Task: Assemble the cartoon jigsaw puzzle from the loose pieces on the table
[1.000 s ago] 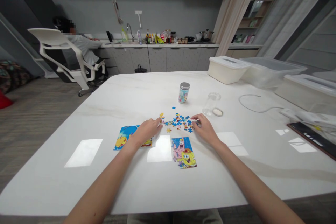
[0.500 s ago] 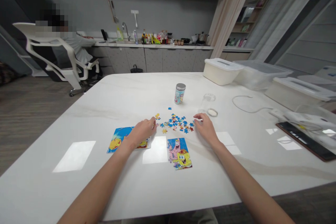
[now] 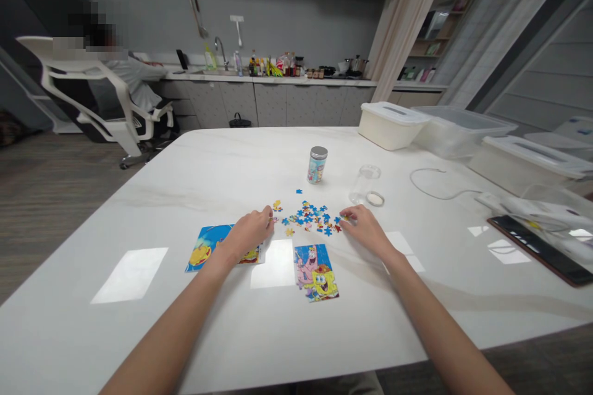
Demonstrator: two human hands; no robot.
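A loose heap of jigsaw puzzle pieces, mostly blue with some yellow and red, lies mid-table between my hands. At its left edge, my left hand has its fingers pressed together on a small pinkish puzzle piece. My right hand is at the right edge, thumb and finger closed around a puzzle piece that is mostly hidden. Below the heap lies a joined cartoon puzzle section with an uneven left edge. A blue and yellow picture sheet is partly covered by my left hand and forearm.
Behind the pieces stands a printed jar with a metal lid. A clear jar and a round lid are to its right. Storage boxes, a cable and a dark tablet-like device lie further right. A person sits back left.
My right hand has shifted slightly left and its fingers have closed on a piece at the heap's edge. My left hand has barely moved. The view has shifted slightly.
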